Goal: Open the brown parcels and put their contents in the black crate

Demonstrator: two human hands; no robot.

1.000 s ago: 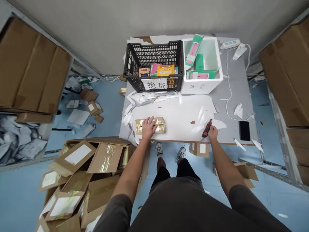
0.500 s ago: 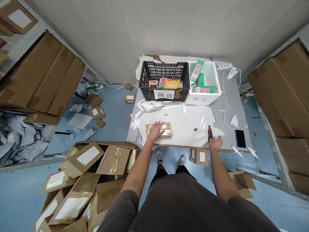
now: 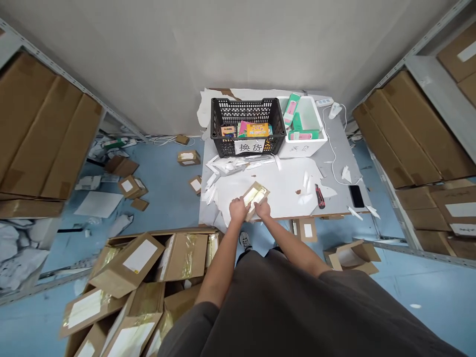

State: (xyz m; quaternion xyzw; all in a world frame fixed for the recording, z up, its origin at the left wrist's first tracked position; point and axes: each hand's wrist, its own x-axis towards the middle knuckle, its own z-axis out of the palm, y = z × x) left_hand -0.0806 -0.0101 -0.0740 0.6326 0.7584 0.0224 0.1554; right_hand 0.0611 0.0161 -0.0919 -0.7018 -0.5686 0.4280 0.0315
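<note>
Where I remotely hold the box (image 3: 256,193): on the near side of the black crate (image 3: 224,148).
Left hand (image 3: 239,210), right hand (image 3: 263,208): gripping the box by opposite sides.
Paper scraps (image 3: 238,165): strewn between crate and box.
Knife (image 3: 320,196): right of the crate, nearer me.
Foam bin (image 3: 293,153): on the crate's right, lettering unclear to me.
Crate label (image 3: 250,147): I read "换货".

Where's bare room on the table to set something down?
Mainly the white sheet between the taped box and the brown spot; a smaller grey patch between cutter and phone. Crowded: the back, with black crate and white foam box, and the left edge, with paper scraps.
</note>
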